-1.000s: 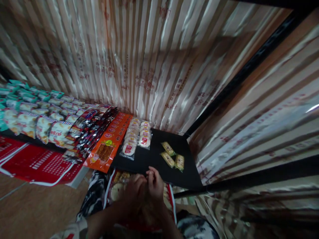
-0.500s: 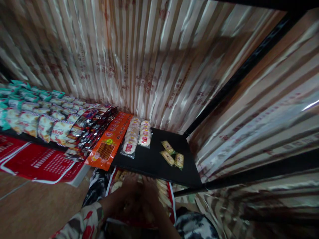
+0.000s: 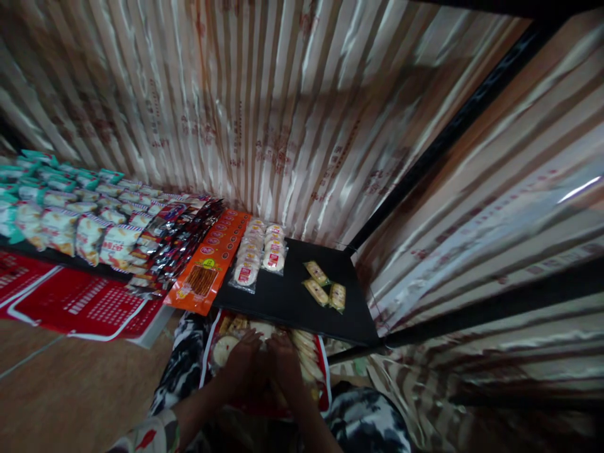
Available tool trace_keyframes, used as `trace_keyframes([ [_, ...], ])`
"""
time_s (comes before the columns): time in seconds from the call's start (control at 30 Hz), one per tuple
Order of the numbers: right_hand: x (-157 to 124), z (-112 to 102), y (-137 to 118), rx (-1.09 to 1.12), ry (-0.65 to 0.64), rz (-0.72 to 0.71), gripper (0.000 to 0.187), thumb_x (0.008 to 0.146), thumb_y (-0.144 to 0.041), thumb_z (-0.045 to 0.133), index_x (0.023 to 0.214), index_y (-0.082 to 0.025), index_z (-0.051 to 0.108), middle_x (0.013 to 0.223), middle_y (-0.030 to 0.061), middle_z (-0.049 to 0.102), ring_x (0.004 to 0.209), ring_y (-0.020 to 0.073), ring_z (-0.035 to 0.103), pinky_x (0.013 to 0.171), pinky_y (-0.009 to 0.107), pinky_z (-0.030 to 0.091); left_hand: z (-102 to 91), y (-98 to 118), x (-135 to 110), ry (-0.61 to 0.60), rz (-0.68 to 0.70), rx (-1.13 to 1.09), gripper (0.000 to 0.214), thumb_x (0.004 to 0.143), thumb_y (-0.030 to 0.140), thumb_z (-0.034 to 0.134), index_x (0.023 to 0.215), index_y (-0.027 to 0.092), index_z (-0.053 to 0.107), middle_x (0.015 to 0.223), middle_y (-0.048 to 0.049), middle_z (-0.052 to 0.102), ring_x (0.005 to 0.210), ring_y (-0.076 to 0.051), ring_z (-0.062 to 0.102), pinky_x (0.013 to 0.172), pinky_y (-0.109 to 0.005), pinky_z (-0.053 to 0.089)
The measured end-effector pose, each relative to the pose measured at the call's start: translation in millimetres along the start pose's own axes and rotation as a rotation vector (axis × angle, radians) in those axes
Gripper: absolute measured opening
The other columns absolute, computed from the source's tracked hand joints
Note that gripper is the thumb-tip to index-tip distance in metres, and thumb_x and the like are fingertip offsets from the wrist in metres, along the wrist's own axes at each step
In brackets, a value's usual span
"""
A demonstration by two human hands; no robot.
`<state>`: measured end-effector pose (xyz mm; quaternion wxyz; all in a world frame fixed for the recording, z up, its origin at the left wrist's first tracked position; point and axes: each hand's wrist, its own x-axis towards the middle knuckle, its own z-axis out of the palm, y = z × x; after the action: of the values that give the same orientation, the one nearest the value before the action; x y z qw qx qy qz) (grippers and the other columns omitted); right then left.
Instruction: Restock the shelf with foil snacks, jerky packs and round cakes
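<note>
Both hands are down in a red bag with white edging (image 3: 327, 377), between my knees. My left hand (image 3: 241, 360) and my right hand (image 3: 284, 360) lie close together, fingers pointing forward and curled against pale wrapped rice crackers (image 3: 264, 329). Dark shade hides the palms and what lies between them. Inside the bag, a round rice cracker (image 3: 224, 350) shows left of my left hand, and a row of wrapped crackers (image 3: 306, 352) stands right of my right hand.
A black shelf (image 3: 295, 302) above the bag bears two rows of rice crackers (image 3: 246, 272) and three yellow wrapped snacks (image 3: 317, 292). Leftward lie an orange snack bag (image 3: 202, 274), dark red packets (image 3: 170, 242) and white bread packs (image 3: 116, 245). Black posts (image 3: 443, 145) and striped sheeting stand behind.
The view has shifted slightly, so the shelf sits a little higher. My hands stay in the bag, with more of the crackers around them showing.
</note>
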<state>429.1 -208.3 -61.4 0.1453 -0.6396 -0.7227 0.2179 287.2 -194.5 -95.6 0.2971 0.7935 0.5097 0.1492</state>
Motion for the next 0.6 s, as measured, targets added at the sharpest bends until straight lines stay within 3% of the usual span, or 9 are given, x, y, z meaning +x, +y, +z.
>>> trace_keyframes([
  [0.07,-3,1,0,0.038,0.028,-0.028,0.032,0.082,-0.009,0.039,0.087,-0.016,0.069,0.094,0.0102,0.07,0.091,0.0185,0.063,0.086,0.027,0.044,-0.8,3,-8,0.015,0.033,0.006,0.039,0.077,0.009,0.04,0.111,0.013,0.059,0.127,-0.01,0.056,0.123,-0.019,0.045,0.109,-0.039,0.032],
  [0.2,-11,9,4,0.134,0.15,0.009,0.037,0.082,-0.013,0.037,0.105,-0.014,0.065,0.104,0.013,0.068,0.098,0.0209,0.062,0.09,0.033,0.044,4.9,4,-25,0.056,0.089,0.039,0.034,0.078,0.011,0.045,0.109,0.015,0.058,0.126,-0.0091,0.055,0.127,-0.022,0.039,0.106,-0.041,0.037],
  [0.33,-20,14,9,0.269,0.187,0.053,0.035,0.08,-0.02,0.04,0.099,-0.014,0.069,0.1,0.0131,0.069,0.097,0.0224,0.063,0.089,0.035,0.046,7.4,-1,-39,0.133,0.146,0.055,0.029,0.078,0.01,0.047,0.105,0.016,0.058,0.119,-0.0094,0.058,0.123,-0.022,0.044,0.102,-0.04,0.041],
  [0.47,-23,2,5,0.423,0.183,0.071,0.034,0.082,-0.032,0.042,0.093,-0.016,0.07,0.094,0.0113,0.07,0.091,0.0221,0.063,0.086,0.034,0.048,-18.1,8,-39,0.225,0.242,-0.054,0.022,0.084,0.013,0.039,0.091,0.018,0.06,0.097,-0.0065,0.064,0.098,-0.019,0.056,0.091,-0.037,0.046],
  [0.6,-21,-18,-5,0.589,0.143,0.081,0.038,0.081,-0.047,0.047,0.091,-0.018,0.07,0.093,0.009,0.07,0.092,0.022,0.063,0.088,0.034,0.046,-56.0,25,-26,0.272,0.117,-0.139,0.026,0.086,0.019,0.037,0.077,0.019,0.061,0.083,-0.0058,0.063,0.085,-0.019,0.057,0.081,-0.035,0.046],
])
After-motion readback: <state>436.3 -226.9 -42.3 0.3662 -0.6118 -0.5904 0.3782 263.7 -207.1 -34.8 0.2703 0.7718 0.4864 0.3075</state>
